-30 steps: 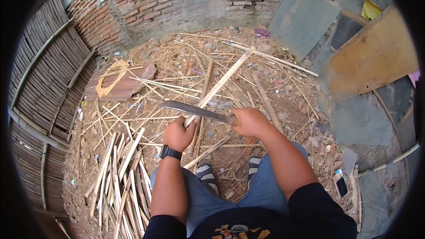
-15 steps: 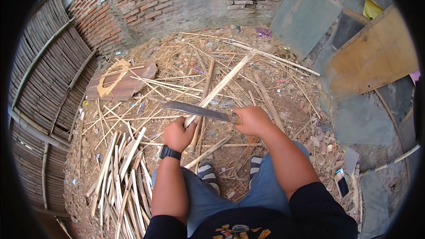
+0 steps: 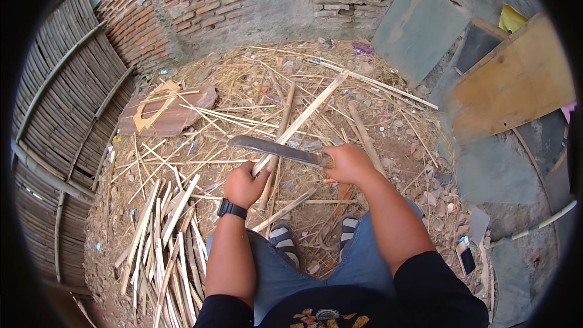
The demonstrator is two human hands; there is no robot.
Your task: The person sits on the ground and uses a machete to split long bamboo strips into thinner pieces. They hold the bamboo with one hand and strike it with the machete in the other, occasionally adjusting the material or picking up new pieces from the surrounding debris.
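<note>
Left hand: the left hand (image 3: 244,185) is closed in a fist around the near end of a long bamboo strip (image 3: 303,116), which is held slanting away and up to the right over the littered ground.
Right hand: the right hand (image 3: 347,163) is wrapped tight around the handle of a machete (image 3: 276,149); the dark blade is laid leftward across the strip, just above the left fist.
Change: compared with a second ago, almost nothing is shifted. The blade is kept at the same crossing point on the strip, both fists are kept where they were, and the strip is kept at the same slant. Only a slight lift of the blade tip can be made out, and even that is hard to tell.
Meaning: the blade is judged to be set and steadied on the strip rather than swung; the cut appears not yet driven through, since no split can be seen along the strip.
Strip position: its far end is rested among straw and scraps near the brick wall (image 3: 200,0); its near end is hidden inside the left fist.
Worked pieces: a pile of pale split slats (image 3: 167,240) is laid to the person's left, just beside the knee.
Surroundings: a woven bamboo fence (image 3: 67,103) is stood at the left, grey slabs (image 3: 419,27) and a wooden board (image 3: 513,85) at the right, and a phone (image 3: 466,256) is laid on the ground by the right leg.
Feet: sandalled feet (image 3: 284,240) are placed just below the hands.
</note>
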